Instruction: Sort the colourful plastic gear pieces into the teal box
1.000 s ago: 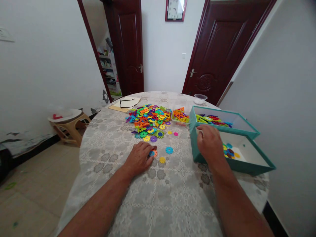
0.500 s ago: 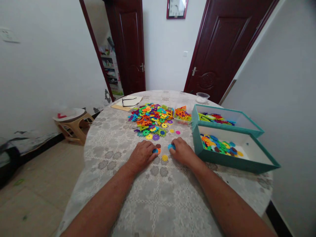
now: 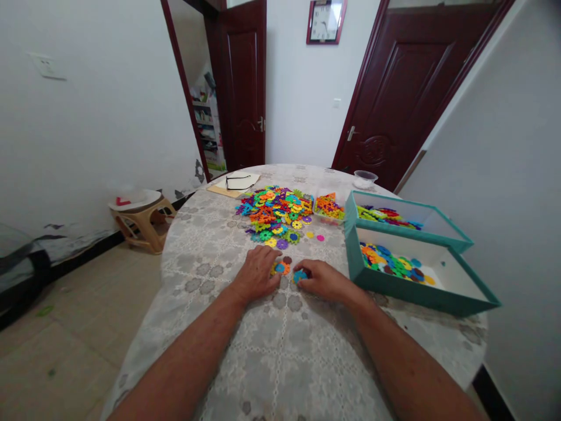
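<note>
My left hand (image 3: 258,273) rests on the patterned tablecloth, its fingers around a small group of discs with a blue disc (image 3: 279,268) and an orange disc (image 3: 286,267). A brown disc (image 3: 287,259) lies at the top of that group. Just to the right, my right hand (image 3: 319,279) pinches a blue disc (image 3: 300,276) between thumb and fingers, close above the cloth. Beyond both hands spreads a large pile of colourful notched discs (image 3: 278,211). A yellow disc (image 3: 310,235) and a pink disc (image 3: 321,238) lie apart from it.
A teal box (image 3: 425,299) with discs inside stands on the right, with another teal box (image 3: 438,219) behind it. A clear tray (image 3: 328,219) of orange and green pieces sits beside the pile. Glasses (image 3: 239,183) lie on paper; a clear bowl (image 3: 365,178) stands at the back.
My right hand has moved left and slightly down with the blue disc, over the place where a loose yellow disc lay. The whole view has shifted slightly.
</note>
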The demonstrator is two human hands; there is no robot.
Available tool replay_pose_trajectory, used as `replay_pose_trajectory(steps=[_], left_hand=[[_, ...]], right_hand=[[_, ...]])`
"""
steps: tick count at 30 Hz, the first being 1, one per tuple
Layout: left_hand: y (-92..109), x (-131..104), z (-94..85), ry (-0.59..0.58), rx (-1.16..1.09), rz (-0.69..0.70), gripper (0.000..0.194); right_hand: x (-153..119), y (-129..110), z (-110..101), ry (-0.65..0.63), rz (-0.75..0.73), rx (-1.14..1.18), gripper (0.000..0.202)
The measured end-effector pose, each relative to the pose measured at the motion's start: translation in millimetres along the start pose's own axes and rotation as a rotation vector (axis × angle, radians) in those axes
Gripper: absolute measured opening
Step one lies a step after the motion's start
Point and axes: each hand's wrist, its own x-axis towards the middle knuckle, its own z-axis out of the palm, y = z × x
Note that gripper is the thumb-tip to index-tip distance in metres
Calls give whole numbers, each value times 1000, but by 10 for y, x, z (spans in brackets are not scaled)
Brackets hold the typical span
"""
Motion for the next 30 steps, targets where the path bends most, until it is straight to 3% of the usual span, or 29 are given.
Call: replay_pose_trajectory(steps=[5, 10, 16, 22, 30], left_hand=[[60, -19, -89, -53, 124, -91, 26], [42, -50, -134, -104, 156, -91, 25], [41, -41, -120, -127, 112, -46, 24], [26, -58, -91, -113, 48, -34, 26], [-63, -84, -3, -95, -84, -12, 32]], right_hand=[[-42, -122, 81, 72, -19, -217, 21], [-16, -105, 107, 86, -52, -123, 16], [167, -16, 238, 230, -202, -1, 40], [285, 77, 275, 202, -197, -152, 39], [282, 49, 233, 138, -222, -144, 52]])
